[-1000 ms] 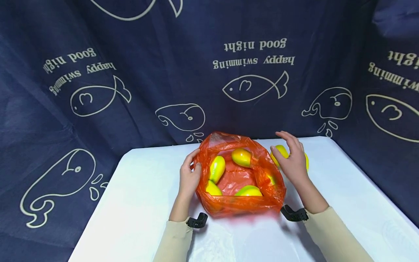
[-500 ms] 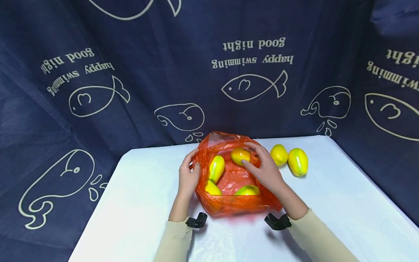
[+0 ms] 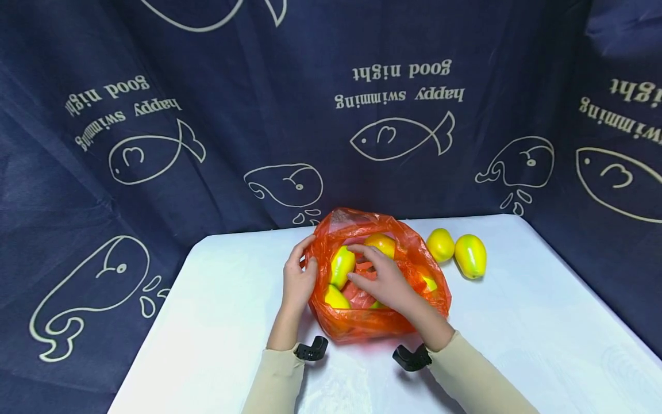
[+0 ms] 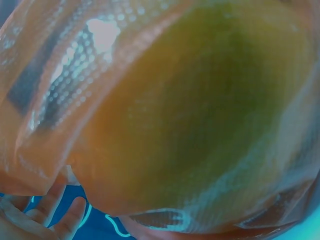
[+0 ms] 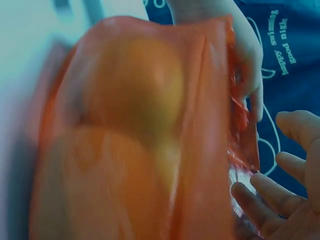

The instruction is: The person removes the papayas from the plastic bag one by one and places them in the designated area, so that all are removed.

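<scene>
A red plastic bag (image 3: 362,328) stands with its mouth wide on the table, several yellow-green mangoes inside. My left hand (image 3: 299,282) grips its left rim, thumb toward me and fingers toward the back. Over the bag's mouth reaches my right hand (image 3: 385,282), fingers apart and holding nothing. Its fingertips are right at an upright mango (image 3: 341,268) by the left wall. Behind them lies an orange-tinged mango (image 3: 381,244), and a further mango (image 3: 336,298) sits at the front left. In the left wrist view, a mango (image 4: 200,115) shows large through the film.
To the right of the bag, a rounder yellow mango (image 3: 441,245) and a longer mango (image 3: 471,256) lie side by side on the white table (image 3: 227,322). A dark blue curtain (image 3: 289,115) with fish drawings hangs behind the table.
My right hand has moved left from beside the two loose mangoes, across the bag's right rim, to the upright mango inside. The left hand keeps its place at the rim.
</scene>
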{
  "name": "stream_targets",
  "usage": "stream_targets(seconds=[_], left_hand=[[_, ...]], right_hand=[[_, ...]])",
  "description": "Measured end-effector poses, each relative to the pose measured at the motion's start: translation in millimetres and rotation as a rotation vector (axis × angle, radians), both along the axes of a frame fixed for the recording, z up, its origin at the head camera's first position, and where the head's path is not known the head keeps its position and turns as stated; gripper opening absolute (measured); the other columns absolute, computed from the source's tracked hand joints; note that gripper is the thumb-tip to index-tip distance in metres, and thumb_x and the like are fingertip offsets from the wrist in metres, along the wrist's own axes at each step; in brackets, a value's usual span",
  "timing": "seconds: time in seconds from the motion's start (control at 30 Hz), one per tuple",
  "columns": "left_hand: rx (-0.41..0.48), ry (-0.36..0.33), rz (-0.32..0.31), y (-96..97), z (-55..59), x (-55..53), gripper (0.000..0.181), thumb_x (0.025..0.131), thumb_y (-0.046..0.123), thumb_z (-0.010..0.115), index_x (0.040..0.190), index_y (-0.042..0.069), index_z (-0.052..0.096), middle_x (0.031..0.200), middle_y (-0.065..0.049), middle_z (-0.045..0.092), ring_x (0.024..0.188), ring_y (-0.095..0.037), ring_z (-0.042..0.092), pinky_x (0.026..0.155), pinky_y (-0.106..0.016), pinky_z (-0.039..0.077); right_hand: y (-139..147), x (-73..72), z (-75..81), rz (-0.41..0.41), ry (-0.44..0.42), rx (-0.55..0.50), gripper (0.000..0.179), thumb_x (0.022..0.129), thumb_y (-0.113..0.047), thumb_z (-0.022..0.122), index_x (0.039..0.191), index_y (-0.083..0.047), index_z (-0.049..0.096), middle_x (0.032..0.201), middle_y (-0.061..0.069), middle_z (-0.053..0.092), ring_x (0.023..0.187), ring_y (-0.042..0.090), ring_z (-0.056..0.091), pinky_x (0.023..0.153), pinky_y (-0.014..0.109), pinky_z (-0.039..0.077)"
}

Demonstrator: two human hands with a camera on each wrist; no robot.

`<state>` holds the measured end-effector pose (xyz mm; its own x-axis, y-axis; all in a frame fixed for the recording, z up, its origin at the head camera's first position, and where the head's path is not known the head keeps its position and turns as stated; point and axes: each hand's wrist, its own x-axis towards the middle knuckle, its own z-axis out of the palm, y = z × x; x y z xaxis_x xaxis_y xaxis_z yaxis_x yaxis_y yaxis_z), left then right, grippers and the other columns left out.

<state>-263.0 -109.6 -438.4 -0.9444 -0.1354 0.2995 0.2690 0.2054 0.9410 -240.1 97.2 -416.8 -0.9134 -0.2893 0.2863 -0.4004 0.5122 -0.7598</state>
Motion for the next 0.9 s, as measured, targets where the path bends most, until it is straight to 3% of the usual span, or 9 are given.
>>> stream_targets(seconds=[0.17,0.43,0.73,0.9], left_hand=[[-0.010,0.009,0.006,-0.6,1.1,-0.1,0.045,0.096,0.003,0.052,0.137,0.021,0.060,0.142,-0.001,0.059,0.133,-0.026,0.051,0.113,-0.050,0.043],[-0.021,0.019,0.009,-1.0,0.8,-0.2,0.046,0.096,0.002,0.052,0.137,0.021,0.060,0.142,-0.001,0.059,0.132,-0.025,0.053,0.112,-0.050,0.044],[-0.012,-0.006,-0.009,-0.2,0.3,1.3,0.045,0.097,0.004,0.051,0.137,0.023,0.060,0.143,0.002,0.057,0.132,-0.024,0.052,0.113,-0.049,0.043],[-0.018,-0.024,-0.005,0.7,0.1,1.1,0.044,0.098,0.007,0.051,0.137,0.026,0.059,0.142,0.004,0.057,0.132,-0.022,0.051,0.113,-0.047,0.043]], right_hand=[[-16.8,1.6,-3.7,0.021,-0.046,0.028,0.050,0.088,-0.026,0.076,0.135,-0.025,0.057,0.128,0.007,0.062,0.111,0.030,0.063,0.100,0.051,0.053],[-31.8,3.1,-17.9,0.058,-0.087,0.100,0.050,0.087,-0.029,0.077,0.133,-0.022,0.060,0.125,0.004,0.063,0.103,0.025,0.064,0.091,0.042,0.057],[-33.8,2.3,-25.8,0.143,-0.057,0.197,0.052,0.084,-0.030,0.079,0.132,-0.019,0.060,0.122,0.005,0.064,0.103,0.020,0.061,0.092,0.039,0.055],[-34.9,4.0,-25.0,0.174,-0.037,0.254,0.052,0.085,-0.025,0.077,0.133,-0.015,0.061,0.124,0.006,0.064,0.108,0.021,0.062,0.100,0.043,0.053]])
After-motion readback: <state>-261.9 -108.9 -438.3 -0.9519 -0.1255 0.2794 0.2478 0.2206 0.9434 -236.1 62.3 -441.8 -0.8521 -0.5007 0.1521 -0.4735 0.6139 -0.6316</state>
